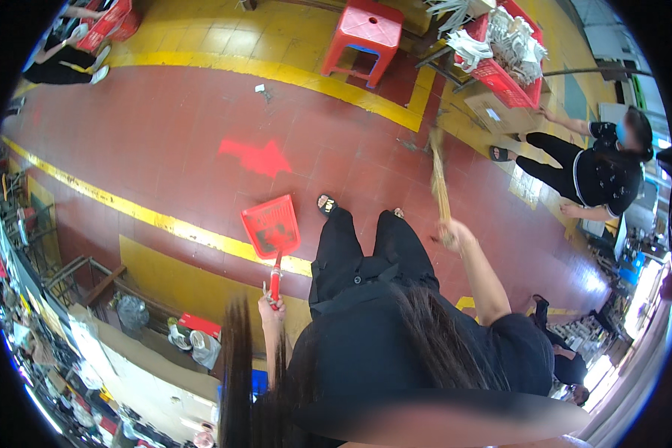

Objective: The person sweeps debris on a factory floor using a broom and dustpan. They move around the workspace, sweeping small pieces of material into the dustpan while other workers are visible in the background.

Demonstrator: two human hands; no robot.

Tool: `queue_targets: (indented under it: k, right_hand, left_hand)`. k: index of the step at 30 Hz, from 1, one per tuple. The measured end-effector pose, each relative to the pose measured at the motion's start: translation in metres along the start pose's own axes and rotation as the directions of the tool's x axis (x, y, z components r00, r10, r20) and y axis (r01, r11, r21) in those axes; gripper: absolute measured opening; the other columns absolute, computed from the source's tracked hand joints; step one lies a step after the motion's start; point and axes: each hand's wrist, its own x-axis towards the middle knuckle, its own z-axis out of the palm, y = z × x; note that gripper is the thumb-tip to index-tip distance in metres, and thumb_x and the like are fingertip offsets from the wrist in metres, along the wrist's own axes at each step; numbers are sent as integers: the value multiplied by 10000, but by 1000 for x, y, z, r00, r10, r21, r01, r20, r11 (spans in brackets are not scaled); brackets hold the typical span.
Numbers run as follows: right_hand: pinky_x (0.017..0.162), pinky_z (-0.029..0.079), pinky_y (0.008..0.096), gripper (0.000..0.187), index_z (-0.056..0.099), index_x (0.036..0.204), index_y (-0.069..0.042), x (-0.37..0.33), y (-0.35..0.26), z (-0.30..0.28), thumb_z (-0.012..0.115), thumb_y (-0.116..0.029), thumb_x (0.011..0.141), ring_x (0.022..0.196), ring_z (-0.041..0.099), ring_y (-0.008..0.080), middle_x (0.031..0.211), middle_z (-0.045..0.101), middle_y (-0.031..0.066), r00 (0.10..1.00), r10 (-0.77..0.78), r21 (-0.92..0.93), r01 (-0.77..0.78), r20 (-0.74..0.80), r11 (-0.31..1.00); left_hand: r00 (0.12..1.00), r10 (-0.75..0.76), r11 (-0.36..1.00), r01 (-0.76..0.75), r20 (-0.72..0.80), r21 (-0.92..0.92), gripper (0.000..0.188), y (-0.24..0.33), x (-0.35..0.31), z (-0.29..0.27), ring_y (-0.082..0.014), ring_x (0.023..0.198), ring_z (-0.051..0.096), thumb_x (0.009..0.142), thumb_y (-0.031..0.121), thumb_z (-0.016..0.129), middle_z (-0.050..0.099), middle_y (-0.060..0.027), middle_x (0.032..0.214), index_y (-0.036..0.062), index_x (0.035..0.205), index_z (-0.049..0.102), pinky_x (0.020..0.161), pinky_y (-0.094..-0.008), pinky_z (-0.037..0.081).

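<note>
My left hand (272, 305) is closed round the red handle of a dustpan (284, 226). The red pan hangs low to my left, over the yellow floor line, with dark dirt on its inside. A straw broom (440, 179) is gripped in my right hand (455, 236), out to my right. Its pale bristles point away from me toward the floor near the yellow line; whether they touch the floor I cannot tell. My legs stand between the two tools.
A red plastic stool (366, 33) stands ahead. At the far right a person (612, 168) is beside a red crate (506, 78) of white scraps and a cardboard box (504, 110). Another person carries a red basket (110, 25) at far left. A small white scrap (260, 88) lies on the floor.
</note>
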Motion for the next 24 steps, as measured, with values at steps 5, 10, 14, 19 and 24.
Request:
queue_targets:
  k: [5, 10, 14, 19, 24]
  right_hand:
    - [427, 468, 232, 173, 412, 647, -79, 70, -12, 82, 508, 8, 762, 435, 491, 109, 509, 444, 7, 945, 207, 269, -274, 252, 923]
    - [411, 419, 261, 173, 424, 629, -59, 60, 64, 209, 525, 9, 751, 443, 465, 127, 525, 440, 23, 840, 300, -73, -301, 451, 951]
    - [434, 475, 286, 102, 442, 729, -46, 53, 53, 297, 526, 2, 761, 461, 498, 120, 567, 480, 30, 820, 315, -258, -212, 479, 943]
    - [415, 476, 273, 108, 460, 684, -54, 66, -15, 359, 545, -14, 737, 439, 503, 113, 528, 488, 32, 759, 336, -251, -232, 557, 940]
    - [323, 373, 226, 169, 427, 815, -71, 44, -92, 305, 559, -17, 724, 412, 462, 71, 559, 456, -4, 791, 128, -374, 134, 599, 918]
  left_hand:
    - [999, -2, 1000, 1, 50, 28, 219, -1, -13, -15, -141, 394, 383, 796, 261, 477, 489, -81, 598, 42, 803, 475, 321, -264, 286]
    - [998, -46, 995, 50, 43, -82, 227, -7, -17, -25, -139, 424, 423, 801, 250, 479, 493, -82, 614, 24, 810, 471, 355, -258, 342]
    - [995, 38, 999, -41, 92, 25, 201, -6, -10, -23, -146, 419, 408, 823, 224, 428, 471, -83, 596, 25, 815, 458, 359, -263, 316]
    - [998, -22, 989, 29, 52, -142, 193, 8, -8, -4, -140, 410, 383, 816, 230, 445, 461, -83, 585, 40, 850, 451, 351, -260, 271]
    - [994, 66, 993, -57, 85, -107, 214, 40, -2, 38, -140, 412, 387, 823, 249, 439, 455, -70, 569, 35, 816, 453, 353, -259, 270]
